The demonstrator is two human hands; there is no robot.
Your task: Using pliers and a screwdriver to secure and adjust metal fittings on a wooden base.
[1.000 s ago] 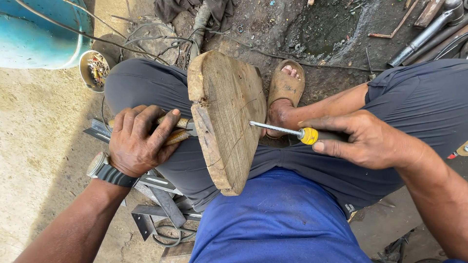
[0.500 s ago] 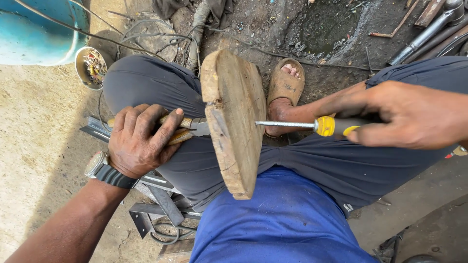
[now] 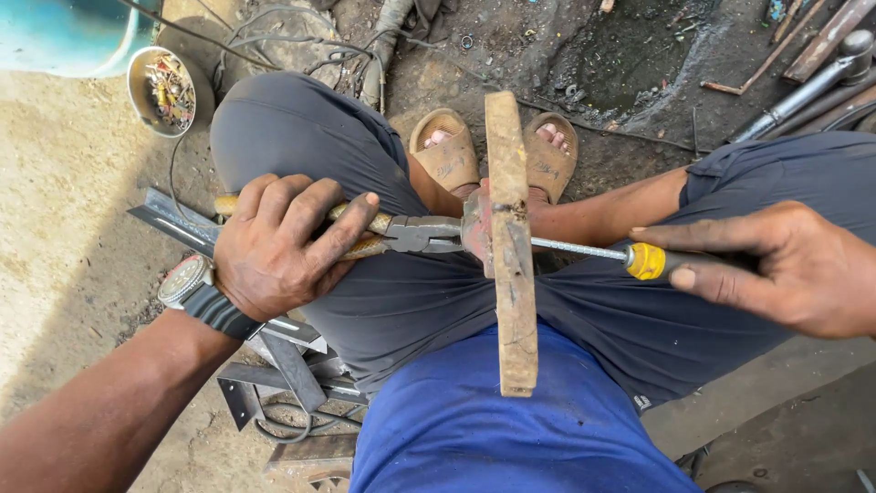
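A flat wooden board stands on edge between my knees, seen edge-on. My left hand is closed around the handles of pliers, whose jaws reach the board's left face at a reddish metal part. My right hand grips a screwdriver with a yellow and black handle. Its metal shaft runs left and meets the board's right face. A wristwatch sits on my left wrist.
My feet in tan sandals rest on dark dirt beyond the board. A small bowl of metal bits and a blue drum stand at top left. Steel angle pieces lie under my left leg. Pipes and rods lie top right.
The board has turned from showing its broad face to edge-on. The pliers now show in my left hand. My right hand moved back in, holding the screwdriver against the board.
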